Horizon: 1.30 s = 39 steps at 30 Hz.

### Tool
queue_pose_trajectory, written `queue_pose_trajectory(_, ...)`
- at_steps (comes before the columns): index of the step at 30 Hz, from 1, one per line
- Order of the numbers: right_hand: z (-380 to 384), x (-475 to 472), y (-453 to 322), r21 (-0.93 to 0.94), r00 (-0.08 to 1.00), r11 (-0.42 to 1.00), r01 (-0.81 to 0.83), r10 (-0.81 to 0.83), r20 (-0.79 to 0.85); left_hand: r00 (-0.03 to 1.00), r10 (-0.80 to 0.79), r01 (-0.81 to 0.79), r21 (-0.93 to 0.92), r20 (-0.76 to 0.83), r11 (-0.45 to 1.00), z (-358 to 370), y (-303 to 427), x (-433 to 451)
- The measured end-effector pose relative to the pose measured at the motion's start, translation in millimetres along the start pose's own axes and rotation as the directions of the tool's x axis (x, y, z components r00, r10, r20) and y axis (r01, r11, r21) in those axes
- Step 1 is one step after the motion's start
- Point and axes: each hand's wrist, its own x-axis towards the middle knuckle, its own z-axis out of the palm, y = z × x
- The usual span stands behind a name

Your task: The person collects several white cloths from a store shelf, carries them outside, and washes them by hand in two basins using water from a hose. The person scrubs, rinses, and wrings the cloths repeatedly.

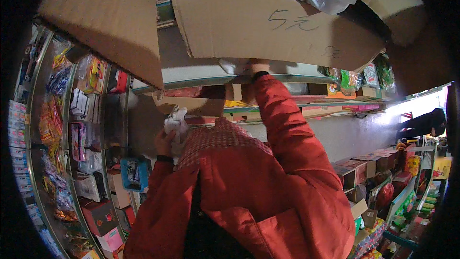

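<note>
My left hand (166, 143), low on the left by my body, is closed around a crumpled white bundle (176, 124), perhaps cloth or thin plastic. My right hand (260, 66) reaches forward onto a pale shelf (194, 74), under the front of a cardboard box (230, 25) with handwriting on it. That box hides the fingers, so their grip cannot be made out. A small white item (227, 66) lies on the shelf just left of this hand.
A cardboard flap (107, 25) juts out at the upper left. Shelves of packaged goods (52, 122) line the left, with a blue plastic basket (134, 173) beside them. Cartons (355, 169) stand at the right. Farther right, a person in dark clothing (420, 124) is near the bright opening.
</note>
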Motion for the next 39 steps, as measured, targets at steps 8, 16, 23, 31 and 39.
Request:
queue_pose_trajectory(8, -88.9, 1.4, 195.1, -0.242, 0.991, 0.961, -0.135, 0.131, -0.032, 0.988, 0.124, -0.137, -0.158, -0.093, 0.978, 2.3, -35.6, 8.3)
queue_pose_trajectory(16, -57.6, -2.9, 131.4, -0.267, 0.99, 0.953, -0.141, 0.133, -0.05, 0.99, 0.083, -0.106, -0.206, -0.118, 0.973, -2.2, -33.7, -5.3)
queue_pose_trajectory(23, -18.3, -38.4, -83.8, -0.176, 0.905, 0.945, 0.274, -0.192, 0.379, 0.982, 0.103, -0.109, -0.032, -0.156, 0.994, -7.2, -18.0, -10.3)
queue_pose_trajectory(31, 38.5, 21.7, -99.2, 0.194, 0.832, 0.81, 0.553, -0.551, -0.068, 0.959, 0.032, -0.083, -0.172, -0.281, 0.982, -46.7, -49.1, -30.1)
queue_pose_trajectory(39, 8.1, 21.9, -152.9, -0.341, 0.903, 0.837, 0.429, -0.395, 0.166, 0.865, -0.197, 0.107, -0.213, -0.462, 0.971, -86.7, -61.1, -75.7)
